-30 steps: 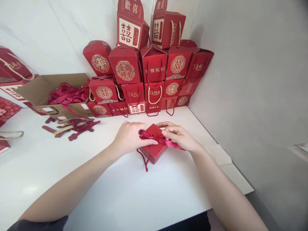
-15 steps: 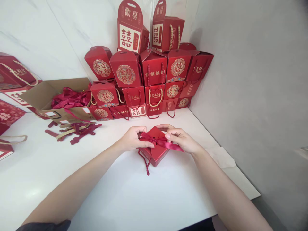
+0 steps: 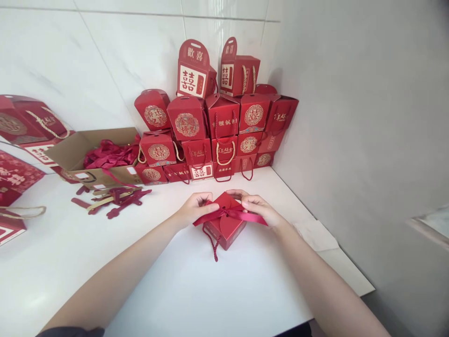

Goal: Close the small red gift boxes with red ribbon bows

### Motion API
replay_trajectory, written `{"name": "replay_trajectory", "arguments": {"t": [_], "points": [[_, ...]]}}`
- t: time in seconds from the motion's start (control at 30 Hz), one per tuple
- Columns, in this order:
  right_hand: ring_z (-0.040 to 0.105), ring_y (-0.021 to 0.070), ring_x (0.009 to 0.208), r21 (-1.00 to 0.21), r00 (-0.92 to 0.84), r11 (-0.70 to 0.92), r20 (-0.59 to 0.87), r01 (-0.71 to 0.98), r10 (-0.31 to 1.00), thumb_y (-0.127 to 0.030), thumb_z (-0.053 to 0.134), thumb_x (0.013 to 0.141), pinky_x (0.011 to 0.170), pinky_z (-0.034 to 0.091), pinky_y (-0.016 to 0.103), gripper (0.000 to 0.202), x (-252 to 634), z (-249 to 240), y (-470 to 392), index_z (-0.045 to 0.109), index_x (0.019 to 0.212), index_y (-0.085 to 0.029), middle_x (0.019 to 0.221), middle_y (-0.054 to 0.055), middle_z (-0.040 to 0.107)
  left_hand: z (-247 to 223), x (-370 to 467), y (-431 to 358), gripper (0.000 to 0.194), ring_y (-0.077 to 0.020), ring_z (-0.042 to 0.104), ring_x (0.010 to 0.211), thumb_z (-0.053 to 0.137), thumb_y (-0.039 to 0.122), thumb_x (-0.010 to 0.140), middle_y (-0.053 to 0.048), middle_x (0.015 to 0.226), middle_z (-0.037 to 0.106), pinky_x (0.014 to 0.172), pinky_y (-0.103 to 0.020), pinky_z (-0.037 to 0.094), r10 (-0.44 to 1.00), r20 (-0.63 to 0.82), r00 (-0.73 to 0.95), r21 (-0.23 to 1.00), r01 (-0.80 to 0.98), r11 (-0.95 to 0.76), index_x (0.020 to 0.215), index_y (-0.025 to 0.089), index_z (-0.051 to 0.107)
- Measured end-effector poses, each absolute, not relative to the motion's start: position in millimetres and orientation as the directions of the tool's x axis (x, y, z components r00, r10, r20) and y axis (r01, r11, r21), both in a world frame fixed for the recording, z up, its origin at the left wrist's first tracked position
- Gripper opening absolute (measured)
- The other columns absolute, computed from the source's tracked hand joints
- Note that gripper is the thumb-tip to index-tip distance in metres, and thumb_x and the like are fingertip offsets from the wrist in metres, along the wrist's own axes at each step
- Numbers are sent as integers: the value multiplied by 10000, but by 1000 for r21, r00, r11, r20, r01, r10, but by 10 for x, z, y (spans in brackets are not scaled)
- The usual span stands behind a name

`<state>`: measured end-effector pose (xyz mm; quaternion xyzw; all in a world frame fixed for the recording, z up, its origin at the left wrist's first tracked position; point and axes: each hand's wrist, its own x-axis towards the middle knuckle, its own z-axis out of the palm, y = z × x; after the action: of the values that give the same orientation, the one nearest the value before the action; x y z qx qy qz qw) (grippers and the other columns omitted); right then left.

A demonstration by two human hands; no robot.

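Observation:
A small red gift box (image 3: 228, 232) stands on the white table in front of me, one corner toward me. Across its top runs a dark red satin ribbon (image 3: 250, 216), gathered in a knot at the middle, with a loose end out to each side. My left hand (image 3: 196, 207) is closed on the ribbon at the left, thumb along the top. At the right, my right hand (image 3: 257, 206) pinches the ribbon between thumb and fingers. Some of its fingers reach behind the box's far corner. A twisted red cord handle (image 3: 214, 248) hangs from the box's left side.
Stacked red gift boxes (image 3: 224, 119) stand against the tiled wall. Left of them, an open cardboard box (image 3: 58, 152) holds loose red ribbons (image 3: 108, 157). Red and gold strips (image 3: 115, 199) lie before it. More red boxes (image 3: 21, 121) stand far left; a grey wall (image 3: 336, 103) borders the right.
My left thumb has drawn back from the knot, and the left ribbon end now lies below that hand. My right hand stays on its side. The camera view has tipped upward.

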<state>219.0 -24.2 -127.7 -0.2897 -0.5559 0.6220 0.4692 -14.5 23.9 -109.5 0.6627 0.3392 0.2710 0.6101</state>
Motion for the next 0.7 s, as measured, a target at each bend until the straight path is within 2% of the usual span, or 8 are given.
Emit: {"name": "replay_trajectory", "arguments": {"t": [0.1, 0.27, 0.47, 0.53, 0.63, 0.7], "points": [[511, 257, 1246, -963, -391, 29, 137, -270, 910, -519, 604, 843, 1055, 399, 404, 396, 2182, -1248, -251, 647, 674, -165, 1389, 65, 507, -1107, -142, 231, 503, -56, 323, 483, 649, 524, 780, 64, 546, 354, 492, -208, 222, 807, -71, 586, 996, 92, 20, 597, 169, 343], [590, 242, 1134, -962, -403, -2, 112, -274, 908, -532, 548, 878, 994, 442, 377, 447, 2198, -1240, -243, 629, 657, -152, 1365, 69, 522, -1100, -145, 248, 519, -58, 274, 459, 657, 520, 760, 64, 509, 312, 473, -226, 209, 809, -68, 584, 994, 109, 5, 550, 174, 333], [560, 242, 1159, -980, -389, 83, 148, -178, 909, -531, 497, 907, 977, 430, 357, 475, 2209, -1241, -234, 639, 657, -152, 1308, 80, 565, -1100, -167, 273, 493, -73, 316, 472, 649, 522, 748, 51, 514, 345, 490, -240, 251, 790, -48, 611, 995, 100, -17, 540, 171, 371], [549, 237, 1171, -983, -382, 97, 151, -157, 912, -527, 480, 917, 961, 438, 356, 451, 2227, -1200, -252, 653, 713, -164, 1312, 75, 556, -1059, -181, 278, 492, -80, 325, 487, 651, 529, 748, 46, 519, 354, 503, -248, 264, 786, -41, 617, 994, 107, -32, 537, 169, 392], [547, 217, 1145, -985, -316, 170, 165, -10, 934, -522, 443, 938, 935, 443, 347, 395, 2296, -1084, -304, 668, 900, -201, 1271, 67, 558, -944, -208, 297, 497, -95, 347, 533, 639, 534, 768, 34, 559, 354, 542, -262, 294, 785, 42, 619, 974, 149, -169, 511, 158, 438], [577, 192, 989, -949, -239, 250, 202, 191, 950, -537, 445, 932, 866, 449, 326, 399, 2355, -991, -351, 649, 870, -200, 1066, 55, 608, -858, -221, 308, 493, -98, 365, 555, 625, 521, 791, 29, 598, 363, 568, -268, 310, 767, 85, 636, 929, 227, -291, 501, 151, 475]]}}
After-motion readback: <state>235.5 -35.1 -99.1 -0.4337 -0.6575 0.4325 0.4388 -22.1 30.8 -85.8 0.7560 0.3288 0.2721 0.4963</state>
